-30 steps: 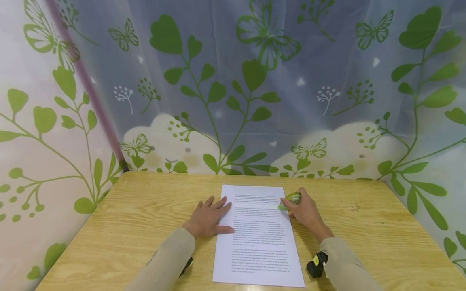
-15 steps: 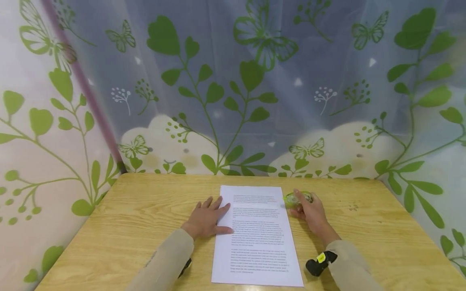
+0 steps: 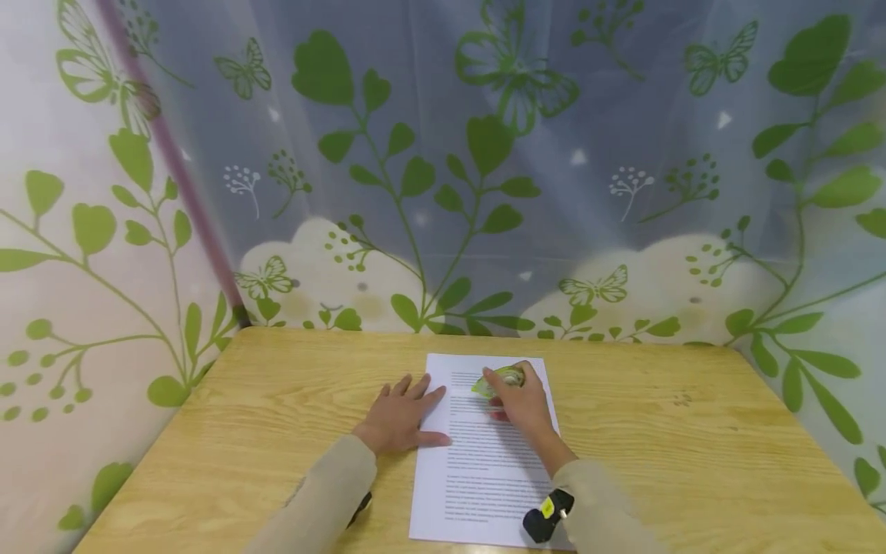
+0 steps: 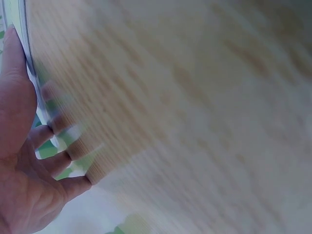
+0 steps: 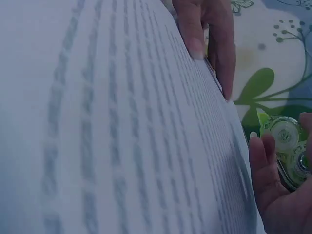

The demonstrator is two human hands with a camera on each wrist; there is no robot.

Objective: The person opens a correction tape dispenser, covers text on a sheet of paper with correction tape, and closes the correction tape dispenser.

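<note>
A stack of white printed paper [image 3: 431, 500] lies lengthwise on the wooden table. My left hand [image 3: 400, 416] rests on its left edge, fingers spread and straight. Over the upper part of the page, my right hand [image 3: 524, 400] grips a green, see-through correction tape dispenser [image 3: 510, 376] between thumb and fingers. Its tip points left, near the top lines of text; whether it touches the paper cannot be told. In the right wrist view, two round reels show inside the correction tape [image 5: 284, 138]. The right hand and forearm cover part of the text.
The light wooden tabletop [image 3: 664, 462] extends on both sides of the paper. A curtain [image 3: 443, 192] with green leaves and butterflies hangs behind the table's far edge. A black wrist device [image 3: 547, 517] sits on the right cuff, low over the page.
My right hand first drew the correction tape rightward off the paper's right edge, then carried it left over the upper text. The left hand stays in place on the paper.
</note>
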